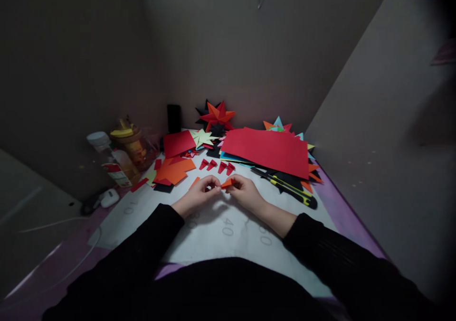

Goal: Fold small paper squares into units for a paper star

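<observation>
A white sheet (pixel 213 240) printed with grey numbers covers a purple-edged table (pixel 347 212) between plain grey walls (pixel 231 50). Flat red paper (pixel 267 150) lies stacked right of center, beside a pair of black-and-yellow tools (pixel 292 188); orange paper (pixel 174 170) overlaps at center left. Pointed, sharply creased paper stars (pixel 218 115) stand against the back wall, and four small red folded pieces (pixel 213 165) line up mid-frame. A clear plastic bottle (pixel 114 162) with a white lid stands at left. At the center, the right hand (pixel 245 193) pinches a small orange folded piece (pixel 228 184), wrist angled inward, while the left hand (pixel 201 195) curls toward it, fingertips nearly closed at its tip; whether they grip it cannot be told.
</observation>
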Motion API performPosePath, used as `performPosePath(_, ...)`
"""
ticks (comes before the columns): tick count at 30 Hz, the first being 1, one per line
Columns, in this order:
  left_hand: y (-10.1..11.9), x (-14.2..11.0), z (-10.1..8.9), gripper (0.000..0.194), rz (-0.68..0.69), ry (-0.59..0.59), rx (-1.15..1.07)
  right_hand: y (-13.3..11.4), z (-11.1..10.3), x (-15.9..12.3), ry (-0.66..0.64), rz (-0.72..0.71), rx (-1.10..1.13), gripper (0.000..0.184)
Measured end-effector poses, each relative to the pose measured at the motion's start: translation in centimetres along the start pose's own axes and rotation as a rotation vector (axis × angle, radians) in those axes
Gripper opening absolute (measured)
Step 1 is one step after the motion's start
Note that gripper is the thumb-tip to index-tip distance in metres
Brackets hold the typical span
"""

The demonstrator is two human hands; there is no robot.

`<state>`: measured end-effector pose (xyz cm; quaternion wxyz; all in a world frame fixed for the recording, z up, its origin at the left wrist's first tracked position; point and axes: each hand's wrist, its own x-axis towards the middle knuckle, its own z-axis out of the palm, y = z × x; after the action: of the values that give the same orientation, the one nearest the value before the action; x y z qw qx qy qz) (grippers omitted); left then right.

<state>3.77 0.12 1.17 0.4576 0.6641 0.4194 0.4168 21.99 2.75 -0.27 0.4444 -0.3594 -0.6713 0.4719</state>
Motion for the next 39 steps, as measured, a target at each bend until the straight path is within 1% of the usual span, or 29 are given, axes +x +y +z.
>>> performPosePath(2,0.20,0.03,-0.01,0.012,0.042,0.038,0.104,-0.05,0.06,0.01,0.017,0.021,0.014,0.006)
performPosePath(6,0.55,0.04,-0.03,0.012,0.180,0.104,0.305,-0.30,0.23,-0.03,0.022,0.088,0.080,0.007)
performPosePath(8,0.67,-0.02,-0.05,0.011,0.230,0.120,0.328,-0.48,0.31,-0.06,0.025,0.115,0.116,0.007)
performPosePath(11,0.70,-0.09,-0.09,0.012,0.255,0.153,0.312,-0.73,0.39,-0.09,0.011,0.137,0.135,0.008)
performPosePath(15,0.41,-0.04,-0.02,0.013,0.226,0.147,0.240,-0.85,0.47,-0.13,-0.010,0.123,0.134,0.011)
performPosePath(18,0.06,0.07,0.14,0.011,0.165,0.187,0.152,-0.87,0.49,-0.20,-0.018,0.124,0.120,0.012)
performPosePath(20,-0.08,0.09,0.22,0.010,0.147,0.202,0.118,-0.86,0.49,-0.23,-0.020,0.124,0.121,0.012)
performPosePath(22,-0.04,0.04,0.26,0.008,0.147,0.192,0.129,-0.80,0.48,-0.22,-0.014,0.123,0.143,0.012)
performPosePath(29,0.87,-0.43,0.32,0.015,0.185,0.193,0.260,-0.44,0.53,0.09,0.009,0.168,0.278,0.012)
performPosePath(31,0.83,-0.38,0.37,0.015,0.167,0.218,0.226,-0.45,0.61,0.10,0.006,0.179,0.295,0.013)
performPosePath(35,0.39,-0.05,0.39,0.016,0.110,0.270,0.066,-0.58,0.70,0.04,0.002,0.187,0.307,0.014)
performPosePath(39,0.27,0.03,0.32,0.014,0.097,0.254,0.062,-0.71,0.64,0.03,0.000,0.188,0.302,0.013)
